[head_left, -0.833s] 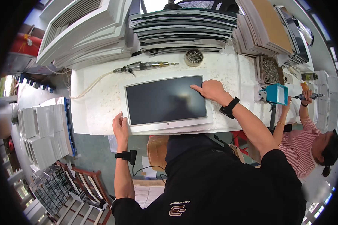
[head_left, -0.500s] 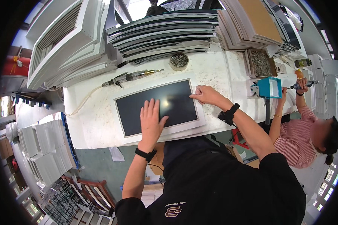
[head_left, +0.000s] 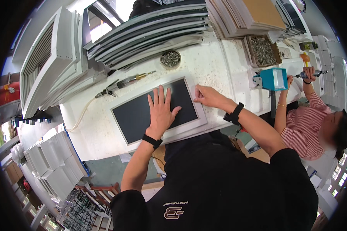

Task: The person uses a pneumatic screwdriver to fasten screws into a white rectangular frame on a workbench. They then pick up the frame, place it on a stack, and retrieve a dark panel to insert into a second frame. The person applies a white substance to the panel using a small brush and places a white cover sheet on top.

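nearby, a power screwdriver point(head_left: 130, 81) and round tub point(head_left: 170, 68) flank the panel point(head_left: 135, 118).

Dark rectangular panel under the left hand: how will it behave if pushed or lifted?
Likely stiff: the dark panel shows no creases under the spread left hand. Probably slippery, given its smooth-looking face. Unlikely to roll or tip when pushed, since it lies flat.

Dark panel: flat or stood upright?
Flat: the dark panel lies along the white table, its face turned up, the left hand spread over it.
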A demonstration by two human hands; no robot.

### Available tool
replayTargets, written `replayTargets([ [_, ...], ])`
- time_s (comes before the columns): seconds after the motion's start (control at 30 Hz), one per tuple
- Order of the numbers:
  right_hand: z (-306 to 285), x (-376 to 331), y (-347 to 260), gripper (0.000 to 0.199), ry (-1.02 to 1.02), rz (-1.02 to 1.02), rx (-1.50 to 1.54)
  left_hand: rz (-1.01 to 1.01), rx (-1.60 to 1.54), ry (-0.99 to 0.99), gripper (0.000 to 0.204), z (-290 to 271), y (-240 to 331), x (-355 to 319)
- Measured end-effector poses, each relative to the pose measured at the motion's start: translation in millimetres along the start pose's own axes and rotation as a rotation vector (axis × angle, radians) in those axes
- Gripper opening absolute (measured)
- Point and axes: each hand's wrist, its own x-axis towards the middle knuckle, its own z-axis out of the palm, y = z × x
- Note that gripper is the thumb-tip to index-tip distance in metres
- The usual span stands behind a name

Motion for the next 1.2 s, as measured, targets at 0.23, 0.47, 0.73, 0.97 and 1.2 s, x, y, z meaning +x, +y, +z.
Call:
replayTargets([
  [0.23,10,-18,-3,0.069,0.025,-0.150,-0.102,-0.225,0.070,-0.167,0.112,-38,-63,-103],
  [0.47,23,-30,-12,0.074,0.046,-0.188,-0.265,-0.291,-0.054,-0.069,0.100,-50,-108,-157],
  [0.73,19,-30,-9,0.074,0.014,-0.132,-0.275,-0.265,0.060,-0.107,0.097,-62,-109,-148],
  [0.97,-26,-73,-3,0.059,-0.107,-0.307,-0.080,-0.323,0.039,-0.106,0.092,-59,-83,-125],
  [1.2,-116,-233,-8,0.026,0.775,0.003,-0.097,-0.023,-0.483,-0.048,0.083,-17,157,0],
])
